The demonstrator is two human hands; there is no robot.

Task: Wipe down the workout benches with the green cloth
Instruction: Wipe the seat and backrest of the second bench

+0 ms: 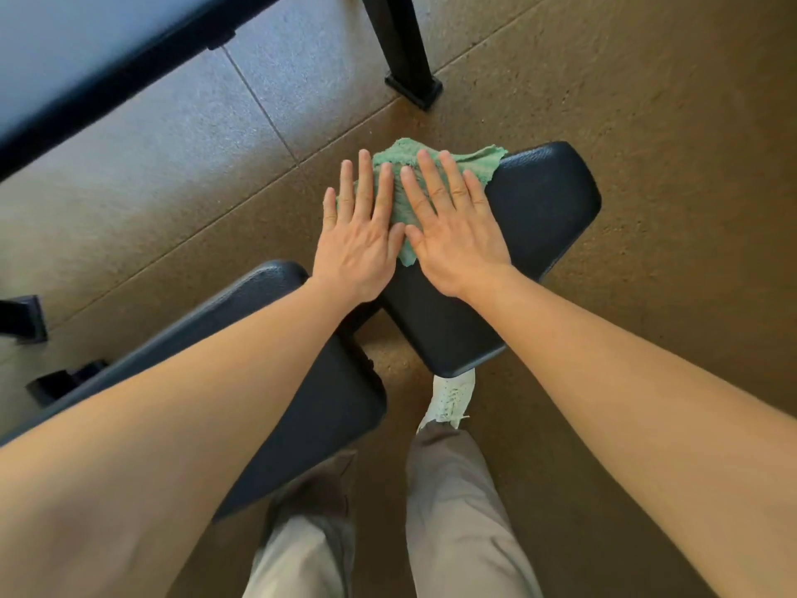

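Observation:
A green cloth [470, 162] lies spread on the far left edge of a black padded bench seat [539, 209]. My left hand [360, 235] and my right hand [453, 226] both press flat on the cloth, fingers spread, side by side with thumbs nearly touching. Much of the cloth is hidden under my palms. A second black pad [327, 407], the longer back section of the bench, runs toward the lower left under my left forearm.
The floor is brown speckled rubber [647, 101] with tile seams. A black metal post with a foot [414, 86] stands beyond the bench. A black frame rail [108, 92] crosses the upper left. My legs and a white shoe [450, 399] are below the seat.

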